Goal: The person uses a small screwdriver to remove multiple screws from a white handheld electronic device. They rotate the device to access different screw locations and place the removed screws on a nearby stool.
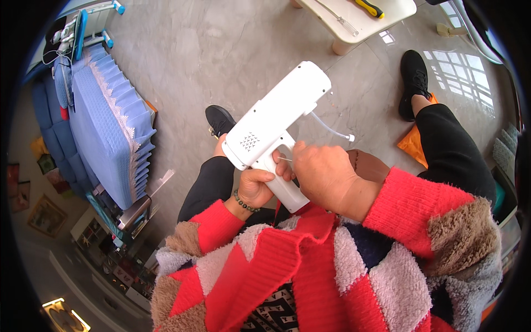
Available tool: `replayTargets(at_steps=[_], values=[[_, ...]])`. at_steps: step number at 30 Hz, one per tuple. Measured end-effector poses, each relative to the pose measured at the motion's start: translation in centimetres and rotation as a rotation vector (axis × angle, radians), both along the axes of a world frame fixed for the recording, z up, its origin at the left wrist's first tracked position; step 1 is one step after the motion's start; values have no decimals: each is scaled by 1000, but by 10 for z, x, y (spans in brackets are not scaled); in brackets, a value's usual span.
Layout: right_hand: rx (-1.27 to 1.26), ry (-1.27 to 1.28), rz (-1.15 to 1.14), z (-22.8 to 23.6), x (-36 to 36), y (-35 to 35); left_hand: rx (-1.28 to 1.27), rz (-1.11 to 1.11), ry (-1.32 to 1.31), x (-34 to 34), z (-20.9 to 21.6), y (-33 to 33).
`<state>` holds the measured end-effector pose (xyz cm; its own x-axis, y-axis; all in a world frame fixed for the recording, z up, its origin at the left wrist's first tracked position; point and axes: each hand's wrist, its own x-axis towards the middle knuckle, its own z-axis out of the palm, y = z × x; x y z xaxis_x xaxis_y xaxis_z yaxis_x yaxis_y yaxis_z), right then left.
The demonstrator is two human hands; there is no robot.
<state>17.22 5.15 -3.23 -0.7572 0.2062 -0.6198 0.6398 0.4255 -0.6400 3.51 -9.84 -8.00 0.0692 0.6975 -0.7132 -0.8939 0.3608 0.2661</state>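
Hands (256, 187) (323, 172), 2, at 1 white device (281, 115), 1 thin tool (285, 159)

Device (276, 116): over the floor (177, 55), grip (286, 192) in left hand (255, 190)
Thin shaft (285, 159): between right hand (323, 172) and grip
Table (396, 8): ahead, right of device
Screwdriver (373, 9): on table, right of rod (338, 17)
Rod: on table, tip near its near edge

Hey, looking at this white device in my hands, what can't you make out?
All in the head view:
Most of the thin shaft: hidden by the right hand.
Underside of the white device: turned away from the camera.
Part of the left hand: behind the grip.
Yellow tool's far end: cut off by the top edge.
Dark dots: too small to identify.
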Motion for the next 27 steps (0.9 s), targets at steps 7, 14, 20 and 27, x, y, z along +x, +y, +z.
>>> replayTargets(at_steps=[7, 14, 20, 27], values=[[-101, 31, -105, -5, 2, 3, 22, -31, 53, 1, 5, 1], [-118, -8, -120, -10, 0, 4, 30, 6, 52, 5, 7, 2], [-119, 17, -122, -11, 1, 3, 22, -11, 63, 7, 10, 2], [-102, 8, -102, -11, 1, 3, 44, -1, 50, 7, 11, 3]])
